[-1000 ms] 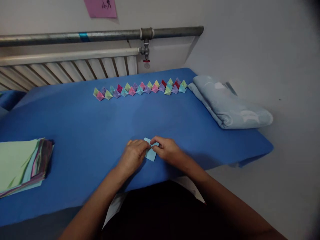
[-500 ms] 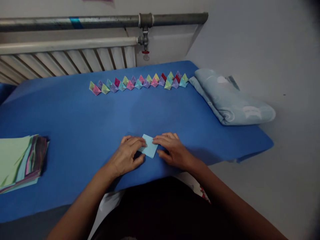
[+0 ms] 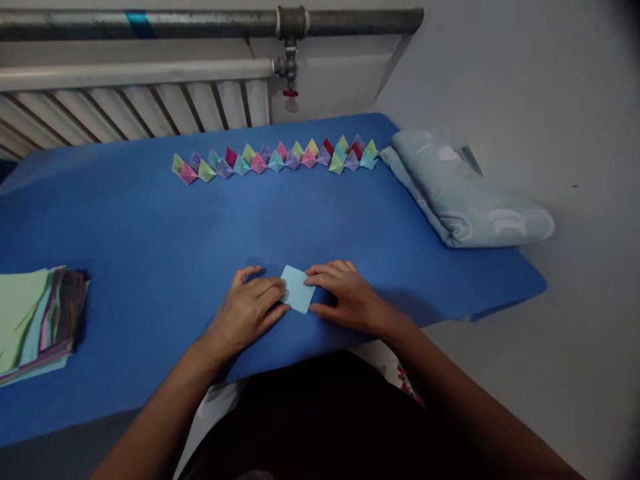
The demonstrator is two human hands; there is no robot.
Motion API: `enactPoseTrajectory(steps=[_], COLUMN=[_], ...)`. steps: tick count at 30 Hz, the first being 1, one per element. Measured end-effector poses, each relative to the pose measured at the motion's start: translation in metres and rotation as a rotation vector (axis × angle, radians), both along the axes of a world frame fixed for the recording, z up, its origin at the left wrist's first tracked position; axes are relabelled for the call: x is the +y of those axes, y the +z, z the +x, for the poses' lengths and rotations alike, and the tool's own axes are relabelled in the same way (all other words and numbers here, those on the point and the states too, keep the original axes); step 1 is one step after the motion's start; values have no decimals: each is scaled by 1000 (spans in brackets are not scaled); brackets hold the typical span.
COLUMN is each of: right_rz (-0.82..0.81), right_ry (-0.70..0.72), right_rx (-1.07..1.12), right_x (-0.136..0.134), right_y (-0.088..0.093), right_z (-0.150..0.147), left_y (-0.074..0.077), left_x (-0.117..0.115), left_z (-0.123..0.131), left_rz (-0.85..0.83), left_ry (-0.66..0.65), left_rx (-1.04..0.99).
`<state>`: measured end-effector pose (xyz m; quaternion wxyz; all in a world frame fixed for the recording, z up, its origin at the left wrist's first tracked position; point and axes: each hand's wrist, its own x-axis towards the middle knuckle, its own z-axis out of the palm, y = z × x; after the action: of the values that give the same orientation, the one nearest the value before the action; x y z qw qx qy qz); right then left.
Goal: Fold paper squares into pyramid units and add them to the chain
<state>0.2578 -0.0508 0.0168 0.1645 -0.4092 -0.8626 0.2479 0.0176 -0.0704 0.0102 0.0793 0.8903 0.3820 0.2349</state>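
Observation:
A small folded light-blue paper (image 3: pixel 297 288) lies flat on the blue cloth-covered table (image 3: pixel 150 227) near its front edge. My left hand (image 3: pixel 249 309) rests palm down on the cloth, its stretched fingers pressing the paper's left edge. My right hand (image 3: pixel 347 297) lies flat on the other side, fingertips on the paper's right edge and thumb below it. Both hands press the paper rather than grip it.
A row of several folded paper shapes (image 3: pixel 274 157) in mixed colours stands along the table's far side. A stack of coloured paper sheets (image 3: pixel 35 321) lies at the left edge. A folded pale-blue blanket (image 3: pixel 465 200) sits at the right end. A radiator (image 3: pixel 130 107) and pipe (image 3: pixel 200 23) run behind.
Both hands have gone from pinching and folding the paper to lying flat and pressing it down. The camera has tilted slightly downward.

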Motion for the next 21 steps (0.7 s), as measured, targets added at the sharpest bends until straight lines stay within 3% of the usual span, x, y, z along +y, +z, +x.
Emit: enactPoseTrajectory(steps=[21], right_rz=[63], right_ry=[17], right_rx=[19], right_x=[2], right_y=[-5], right_z=[1], left_y=[-3], left_x=[-2], left_z=[4], left_rz=[58], left_ry=[48], left_rx=[-2])
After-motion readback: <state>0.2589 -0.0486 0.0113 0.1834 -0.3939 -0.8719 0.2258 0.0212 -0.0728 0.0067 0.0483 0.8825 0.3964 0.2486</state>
